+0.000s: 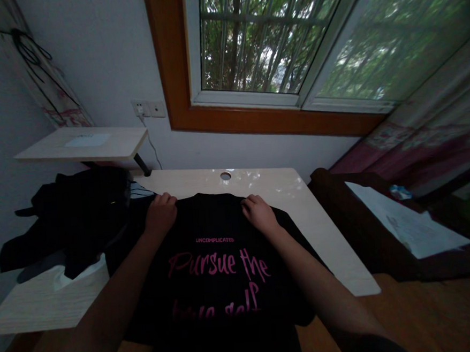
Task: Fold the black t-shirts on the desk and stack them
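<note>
From the head camera: a black T-shirt (215,268) is lying spread front-up across the pale desk (319,229), its near part hanging over the desk's near edge toward the person. Pink lettering is showing on the chest, with "Pursue the" readable and a small line above it. Both arms are reaching far across the cloth. The left hand (160,214) is sitting at the shirt's far left shoulder, fingers (165,199) curled down over the far edge of the fabric, so the cloth is lying under and just near of the knuckles; whether they are pinching it, I cannot tell. The right hand (258,213) is mirroring it at the far right shoulder, fingers (250,200) bent onto the collar line, and the grip is likewise not clear. The collar is running between the two hands. To the left, a heap of dark clothes (73,219) is resting on the desk just beside the shirt. Far beyond, a window (274,39) is showing green trees.
</note>
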`<state>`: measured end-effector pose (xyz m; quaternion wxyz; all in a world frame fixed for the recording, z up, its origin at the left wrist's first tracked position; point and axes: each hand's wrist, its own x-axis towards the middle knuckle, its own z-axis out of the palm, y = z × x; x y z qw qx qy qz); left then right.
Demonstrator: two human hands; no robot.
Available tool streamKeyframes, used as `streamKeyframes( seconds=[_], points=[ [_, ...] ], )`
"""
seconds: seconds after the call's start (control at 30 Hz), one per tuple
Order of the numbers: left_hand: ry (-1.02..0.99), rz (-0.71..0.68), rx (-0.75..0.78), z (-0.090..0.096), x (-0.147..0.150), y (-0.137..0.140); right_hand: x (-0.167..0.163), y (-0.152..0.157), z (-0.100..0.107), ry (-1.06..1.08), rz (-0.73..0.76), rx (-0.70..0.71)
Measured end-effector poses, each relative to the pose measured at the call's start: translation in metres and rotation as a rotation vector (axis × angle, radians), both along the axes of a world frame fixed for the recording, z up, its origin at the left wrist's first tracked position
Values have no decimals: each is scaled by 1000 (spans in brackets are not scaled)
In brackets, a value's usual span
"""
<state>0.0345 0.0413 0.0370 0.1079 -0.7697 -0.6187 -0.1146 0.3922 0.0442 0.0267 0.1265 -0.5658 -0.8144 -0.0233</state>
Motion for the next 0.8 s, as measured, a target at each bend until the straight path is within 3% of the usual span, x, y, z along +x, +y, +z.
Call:
streamKeyframes(
  seconds=[0.13, 0.27, 0.57, 0.8],
  points=[
    [-49, -157, -65, -11, 31, -11, -13, -11, -11, 33, 33, 26],
    [-75, -121, -49, -32, 47, -16, -13, -11, -19, 51, 6, 52],
    [-143, -123, -56, -53, 31, -3, 7, -7, -21, 41, 12, 60],
    [-139, -142, -100, -50, 28, -8, 63, -20, -26, 56, -128, 67]
  ],
)
